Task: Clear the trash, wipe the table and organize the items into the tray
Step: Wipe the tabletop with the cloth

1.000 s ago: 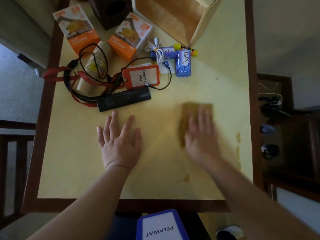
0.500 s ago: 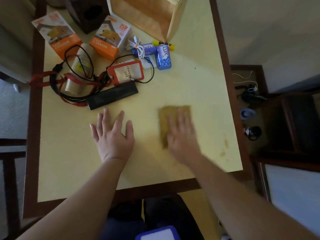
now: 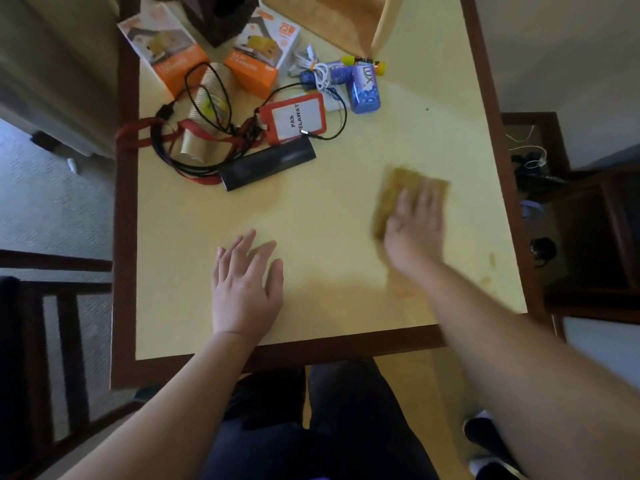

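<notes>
Right hand (image 3: pixel 414 225): fingers flat, pressing a rectangular tan cloth (image 3: pixel 393 192) onto the smooth yellow table (image 3: pixel 311 216). Left hand (image 3: pixel 244 289): open, splayed flat on the tabletop, holding nothing. Beyond its fingertips: glossy black oblong case (image 3: pixel 268 163).

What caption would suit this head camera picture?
Right hand presses a brown cloth on the yellow table; left hand rests flat.

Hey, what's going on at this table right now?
A person is wiping the table. The right hand presses a brown cloth flat on the right side, while the left hand rests open on the surface. Brown stains remain near the right edge. Boxes, cables, a badge and other items sit piled at the far left, not yet in the tray.
</notes>
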The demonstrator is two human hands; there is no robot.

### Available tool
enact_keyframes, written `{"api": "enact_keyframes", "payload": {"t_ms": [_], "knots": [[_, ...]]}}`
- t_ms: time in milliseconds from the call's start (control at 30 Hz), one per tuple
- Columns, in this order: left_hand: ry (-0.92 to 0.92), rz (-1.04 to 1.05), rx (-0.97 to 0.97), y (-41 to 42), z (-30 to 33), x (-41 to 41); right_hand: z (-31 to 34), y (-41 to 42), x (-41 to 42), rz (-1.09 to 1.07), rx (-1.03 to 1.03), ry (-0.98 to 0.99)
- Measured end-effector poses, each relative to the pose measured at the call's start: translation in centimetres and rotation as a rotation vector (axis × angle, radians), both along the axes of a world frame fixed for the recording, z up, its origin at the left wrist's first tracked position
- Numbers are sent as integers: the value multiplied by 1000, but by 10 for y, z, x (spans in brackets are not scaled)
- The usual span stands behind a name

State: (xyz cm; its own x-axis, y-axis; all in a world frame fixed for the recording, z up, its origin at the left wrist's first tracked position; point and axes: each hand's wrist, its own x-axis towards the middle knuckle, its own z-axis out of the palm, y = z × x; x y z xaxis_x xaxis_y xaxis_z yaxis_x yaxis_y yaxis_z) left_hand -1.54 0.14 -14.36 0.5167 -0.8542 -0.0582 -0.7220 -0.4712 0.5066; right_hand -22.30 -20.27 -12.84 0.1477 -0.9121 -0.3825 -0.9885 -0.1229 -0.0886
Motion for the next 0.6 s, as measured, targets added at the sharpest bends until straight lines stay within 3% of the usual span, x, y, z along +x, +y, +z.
{"api": "enact_keyframes", "payload": {"t_ms": [100, 167, 233, 300, 367, 433, 500, 600], "knots": [[-25, 11, 23, -3, 1, -2, 14, 108, -2, 455, 88, -87], [-28, 8, 29, -4, 2, -1, 24, 129, -45, 565, 173, -94], [-43, 8, 45, -4, 2, -2, 20, 96, -97, 487, 144, 49], [-58, 10, 57, -5, 3, -4, 13, 38, -131, 232, 83, 122], [-67, 11, 59, -6, 4, -6, 9, -12, -134, -46, 40, 87], [-66, 14, 66, -6, 4, -6, 4, -28, -104, -193, 0, 66], [-64, 12, 82, -7, 6, -6, 2, -8, -62, -144, 0, 63], [-55, 11, 101, -7, 8, -6, 3, 80, -25, 255, 69, -13]]}}
